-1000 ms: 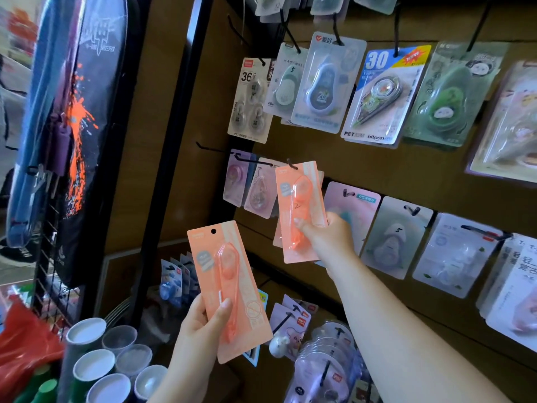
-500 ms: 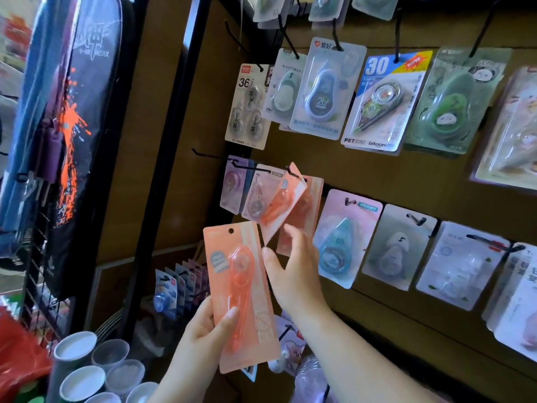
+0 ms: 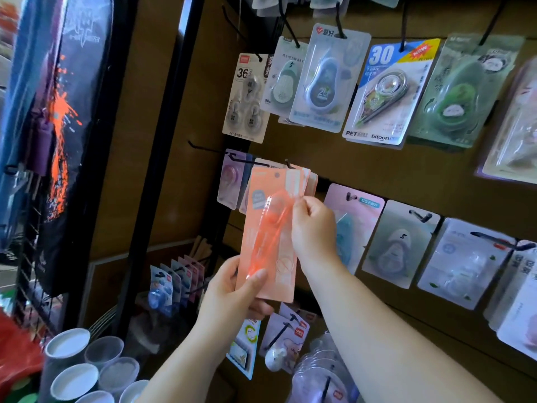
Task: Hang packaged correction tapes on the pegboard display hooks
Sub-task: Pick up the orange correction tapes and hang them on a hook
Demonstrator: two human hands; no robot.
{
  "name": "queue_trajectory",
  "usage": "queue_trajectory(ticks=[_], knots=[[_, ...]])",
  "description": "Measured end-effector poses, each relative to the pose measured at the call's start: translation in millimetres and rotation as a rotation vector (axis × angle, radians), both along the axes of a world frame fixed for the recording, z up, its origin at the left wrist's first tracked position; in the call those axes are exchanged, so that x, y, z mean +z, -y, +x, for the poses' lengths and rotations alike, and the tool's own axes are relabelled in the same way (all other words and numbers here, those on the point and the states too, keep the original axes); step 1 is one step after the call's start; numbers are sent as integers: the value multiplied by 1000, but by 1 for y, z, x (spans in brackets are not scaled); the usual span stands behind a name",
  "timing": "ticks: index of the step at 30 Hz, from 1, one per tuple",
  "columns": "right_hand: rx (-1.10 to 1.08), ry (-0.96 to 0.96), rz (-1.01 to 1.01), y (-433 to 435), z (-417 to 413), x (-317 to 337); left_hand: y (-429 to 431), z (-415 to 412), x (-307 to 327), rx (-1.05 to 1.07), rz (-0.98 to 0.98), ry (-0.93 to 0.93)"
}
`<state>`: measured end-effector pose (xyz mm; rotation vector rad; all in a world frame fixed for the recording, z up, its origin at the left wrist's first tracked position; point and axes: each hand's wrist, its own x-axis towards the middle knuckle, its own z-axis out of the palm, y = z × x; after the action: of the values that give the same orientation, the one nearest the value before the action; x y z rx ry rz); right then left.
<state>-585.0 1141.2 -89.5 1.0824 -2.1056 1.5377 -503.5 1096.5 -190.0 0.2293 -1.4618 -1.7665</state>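
The orange correction tape pack stood upright before the pegboard, its top just below a black hook carrying like orange packs. The left hand clasped its lower end, thumb pressed on the front. The right hand pinched its right edge (fingertips curled). A pink pack hung just right.

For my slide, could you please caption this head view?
Both hands, left hand and right hand, lift an orange correction tape pack toward a pegboard hook.
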Motion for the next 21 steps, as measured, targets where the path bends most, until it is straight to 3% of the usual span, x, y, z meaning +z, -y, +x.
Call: queue_trajectory(ticks=[21], knots=[[-27, 71, -49, 8, -23, 22, 21, -15, 23, -12, -130, 18]])
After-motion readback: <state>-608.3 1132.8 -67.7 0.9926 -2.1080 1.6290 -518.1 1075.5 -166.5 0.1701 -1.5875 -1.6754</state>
